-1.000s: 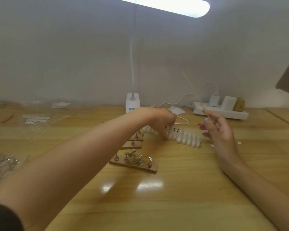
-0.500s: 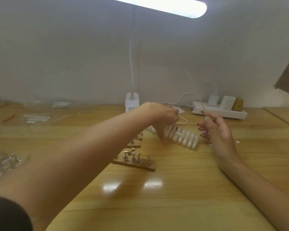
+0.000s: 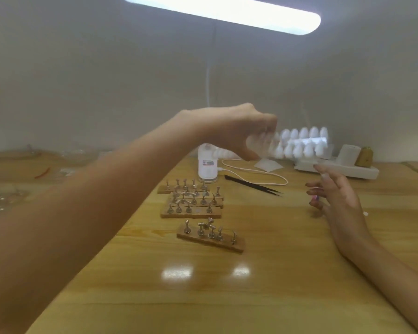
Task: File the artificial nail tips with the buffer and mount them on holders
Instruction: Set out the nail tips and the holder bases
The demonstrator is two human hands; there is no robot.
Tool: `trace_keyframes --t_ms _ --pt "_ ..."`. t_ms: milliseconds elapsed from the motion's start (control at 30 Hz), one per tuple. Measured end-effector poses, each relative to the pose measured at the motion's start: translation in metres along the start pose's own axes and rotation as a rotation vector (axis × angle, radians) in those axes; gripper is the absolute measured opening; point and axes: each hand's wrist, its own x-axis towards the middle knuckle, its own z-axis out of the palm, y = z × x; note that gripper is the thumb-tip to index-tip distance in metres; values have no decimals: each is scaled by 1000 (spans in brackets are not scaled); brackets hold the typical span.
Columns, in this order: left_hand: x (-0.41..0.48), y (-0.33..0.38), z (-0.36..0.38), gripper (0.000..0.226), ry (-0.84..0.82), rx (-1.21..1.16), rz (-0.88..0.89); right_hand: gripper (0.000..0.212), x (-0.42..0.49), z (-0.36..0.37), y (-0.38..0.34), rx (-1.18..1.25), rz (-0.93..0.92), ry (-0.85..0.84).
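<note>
Nail tips [image 3: 299, 143], white, two rows, blurred

Nail-tip strip [image 3: 299, 143] blurred; lamp [image 3: 251, 14] cropped @ top.

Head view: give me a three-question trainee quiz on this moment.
1. True or false: the strip of nail tips lies flat on the table.
2. Which hand grips the strip?
3. Fill in: the black tweezers lie on the table just right of the white ___.
Key: 1 false, it is held up in the air. 2 the left hand. 3 bottle.
</note>
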Motion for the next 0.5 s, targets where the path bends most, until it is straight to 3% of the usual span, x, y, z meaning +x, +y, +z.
trace_keyframes --t_ms 100,267,500 --pt "-39 -24 -18 47 -40 -12 -127 23 -1 -1 0 18 -9 -22" --pt "-112 -78 -10 40 -259 89 -448 42 -3 2 -4 49 -19 -64" --pt "-141 -115 48 36 -409 1 -717 35 -12 5 -13 -57 -124 -175"
